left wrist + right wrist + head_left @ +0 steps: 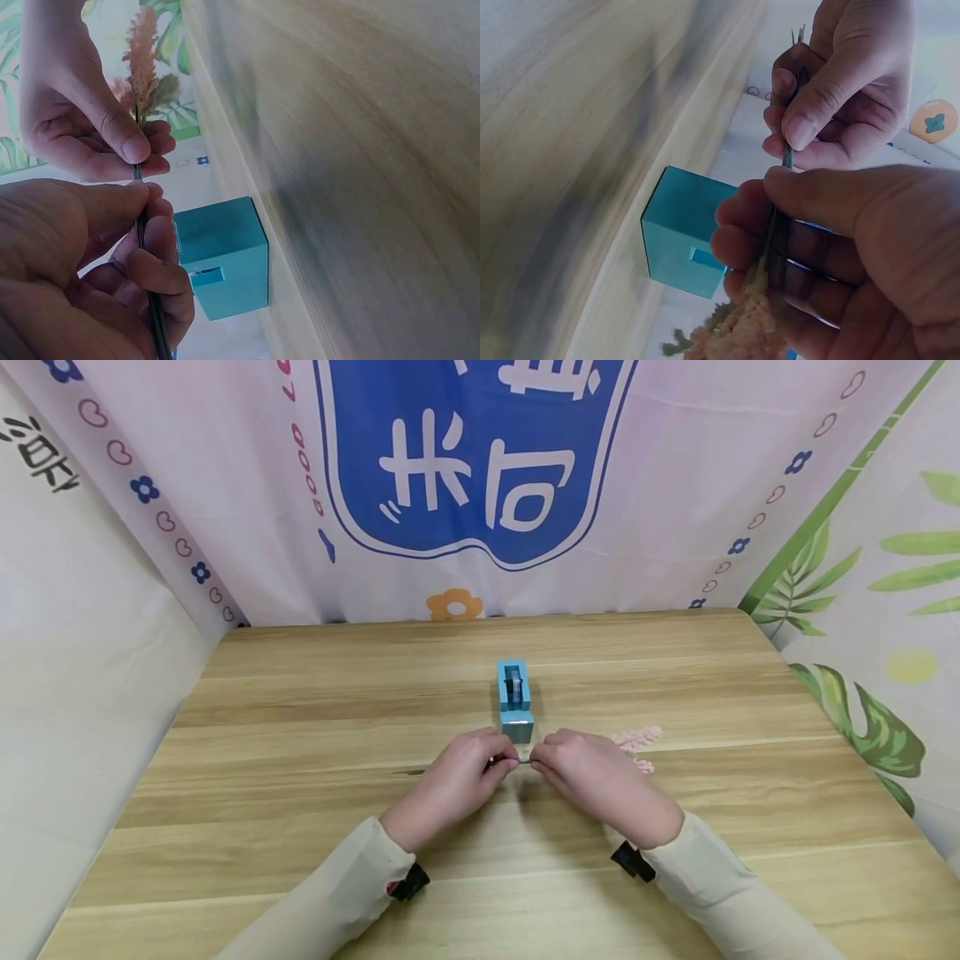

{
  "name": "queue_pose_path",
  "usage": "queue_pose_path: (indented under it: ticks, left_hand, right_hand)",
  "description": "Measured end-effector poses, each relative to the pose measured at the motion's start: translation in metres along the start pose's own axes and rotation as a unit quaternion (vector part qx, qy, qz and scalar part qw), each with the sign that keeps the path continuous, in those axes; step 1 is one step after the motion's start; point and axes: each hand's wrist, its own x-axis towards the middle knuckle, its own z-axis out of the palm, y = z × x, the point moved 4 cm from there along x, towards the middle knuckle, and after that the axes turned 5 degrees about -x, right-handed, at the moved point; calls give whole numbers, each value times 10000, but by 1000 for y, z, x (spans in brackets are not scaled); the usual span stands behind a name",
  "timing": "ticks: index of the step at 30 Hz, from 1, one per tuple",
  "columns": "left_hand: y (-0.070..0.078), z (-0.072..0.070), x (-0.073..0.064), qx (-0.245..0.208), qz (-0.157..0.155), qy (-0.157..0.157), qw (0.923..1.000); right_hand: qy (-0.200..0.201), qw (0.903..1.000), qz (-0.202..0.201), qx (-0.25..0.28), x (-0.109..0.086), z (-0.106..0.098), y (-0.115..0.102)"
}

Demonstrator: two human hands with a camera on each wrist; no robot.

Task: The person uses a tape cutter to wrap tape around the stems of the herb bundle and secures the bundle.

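My left hand and right hand meet above the middle of the table, fingertips close together. Between them runs a thin bundle of dark green flower stems, pinched by thumb and fingers of each hand. Pink flower heads stick out past the right hand, with some green leaves beside them in the right wrist view. The stem ends poke out on the left hand's far side. A blue tape dispenser stands just beyond the fingertips, holding a roll of clear tape.
The wood-grain table reaches back to a printed curtain with a blue emblem. More printed cloth hangs at the left side and, with green leaves, at the right. Dark straps sit at both wrists.
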Motion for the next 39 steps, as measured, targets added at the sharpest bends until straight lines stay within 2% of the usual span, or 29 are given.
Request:
queue_pose_path:
  ticks: [10, 15, 27, 39]
  left_hand:
    - [-5, 0, 1, -160, -71, -192, 9997]
    - [-6, 0, 1, -203, 40, -169, 9996]
    - [-6, -1, 1, -141, 2, 25, 9999]
    - [-6, -1, 2, 141, -50, -43, 9999]
  right_hand:
    - [381, 9993, 24, -24, 1, 0, 0]
    - [503, 9987, -4, -119, 1, -1, -1]
    - [216, 9995, -47, 232, 1, 0, 2]
    - [488, 9984, -47, 266, 4, 0, 1]
